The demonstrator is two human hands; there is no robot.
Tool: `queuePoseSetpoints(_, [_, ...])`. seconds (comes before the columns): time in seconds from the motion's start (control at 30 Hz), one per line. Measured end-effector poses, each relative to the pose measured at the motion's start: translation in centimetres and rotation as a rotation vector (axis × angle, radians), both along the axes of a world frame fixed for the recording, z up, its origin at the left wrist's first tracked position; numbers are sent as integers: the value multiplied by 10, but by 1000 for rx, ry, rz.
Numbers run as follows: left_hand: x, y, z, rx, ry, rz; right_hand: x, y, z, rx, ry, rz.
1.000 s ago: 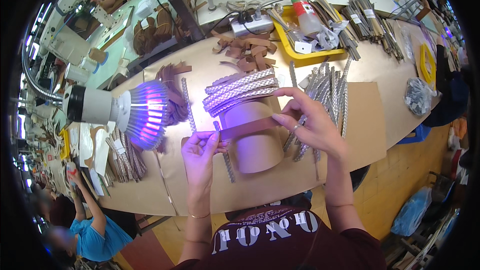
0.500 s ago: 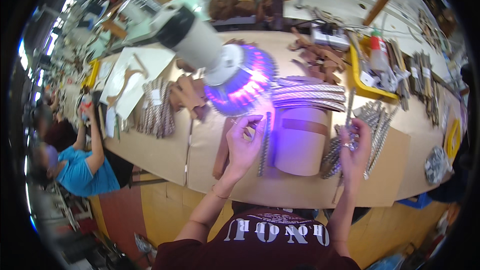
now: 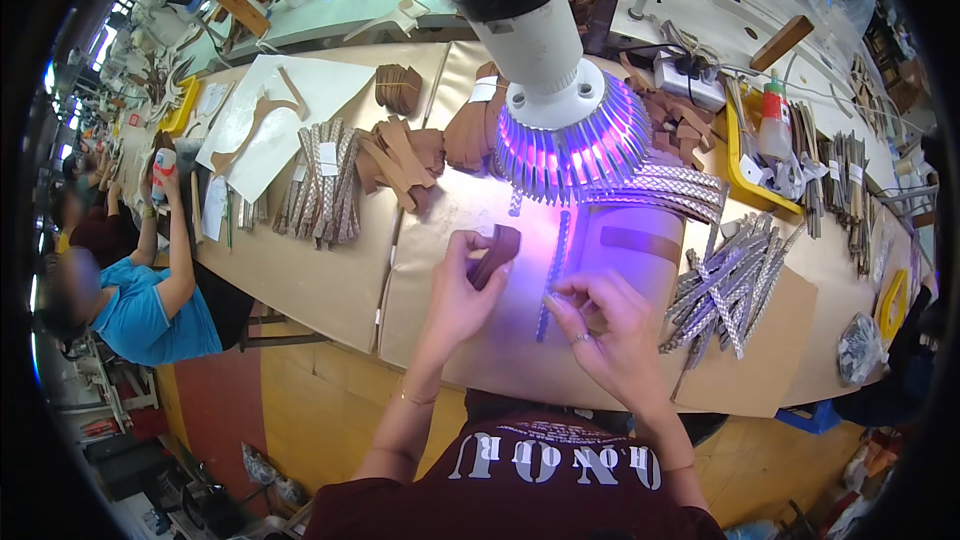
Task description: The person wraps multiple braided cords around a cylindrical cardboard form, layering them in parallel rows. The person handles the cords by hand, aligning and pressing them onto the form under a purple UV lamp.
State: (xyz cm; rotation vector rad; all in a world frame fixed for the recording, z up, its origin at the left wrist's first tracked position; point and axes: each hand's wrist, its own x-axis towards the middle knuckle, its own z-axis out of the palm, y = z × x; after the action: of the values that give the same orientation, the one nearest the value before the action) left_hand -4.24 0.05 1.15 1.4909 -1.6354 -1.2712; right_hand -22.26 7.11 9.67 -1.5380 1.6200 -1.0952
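Two hands (image 3: 470, 285), brown piece (image 3: 495, 252), strip (image 3: 552, 275)

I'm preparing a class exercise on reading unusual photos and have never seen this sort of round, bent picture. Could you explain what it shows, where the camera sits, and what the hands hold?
There is one picture, from a wide lens worn on a person's head, looking down; that lens bends straight edges near the rim. No machine does the handling: a person's two bare hands reach up from the lower edge. The left hand holds a small brown piece. The right hand pinches the lower end of a thin silvery strip. Both sit under a white lamp casting purple light on a tan worktable. More silvery strips lie to the right, another bundle and brown pieces to the left. Another person in a blue shirt sits at far left.
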Motion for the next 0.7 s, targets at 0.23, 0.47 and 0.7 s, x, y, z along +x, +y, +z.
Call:
queuePoseSetpoints(0.23, [-5, 32, 31, 72, 460, -105, 10, -8, -1, 42, -158, -100])
queuePoseSetpoints(0.47, [-12, 38, 34, 5, 420, -118, 7, 2, 0, 12, -215, -114])
queuePoseSetpoints(0.7, [-19, 42, 36, -108, 451, -77, 2, 2, -7, 40, -316, -62])
